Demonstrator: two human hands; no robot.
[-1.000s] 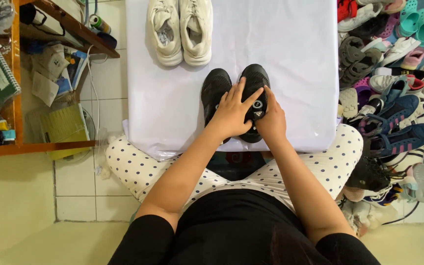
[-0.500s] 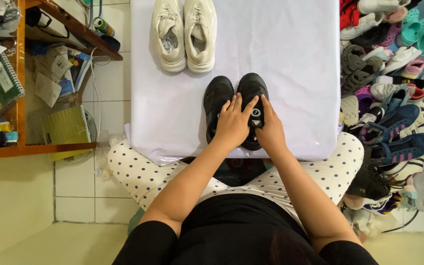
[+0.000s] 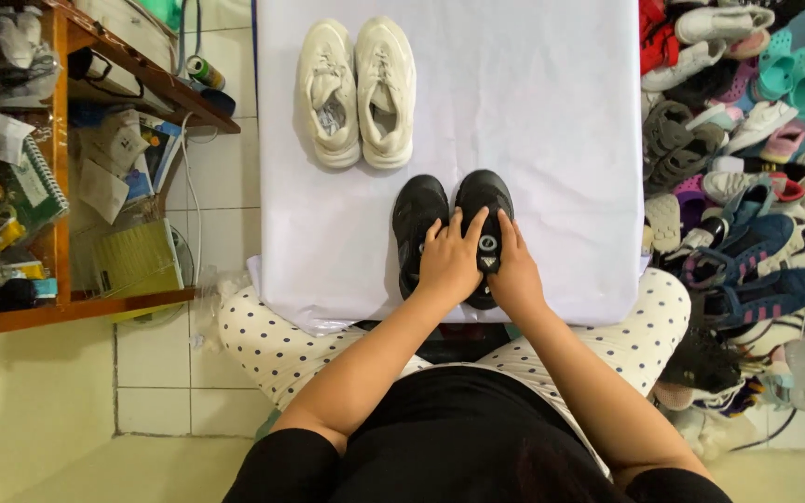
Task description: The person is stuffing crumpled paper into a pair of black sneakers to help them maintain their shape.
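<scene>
A person's left hand [image 3: 449,263] and right hand [image 3: 514,272] lie flat, side by side, on a pair of black shoes [image 3: 454,228], fingers spread across the tops rather than closed around them. The black pair stands together near the front edge of a white sheet [image 3: 552,121] spread over the seated person's lap. Farther back on it sits a pair of white sneakers [image 3: 356,91]. A heap of assorted shoes [image 3: 747,168] lies to the right, a cluttered wooden shelf [image 3: 67,186] to the left.

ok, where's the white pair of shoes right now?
In the head view, the white pair of shoes sits side by side at the far left of the white sheet, beyond and left of the black pair under both hands.
</scene>
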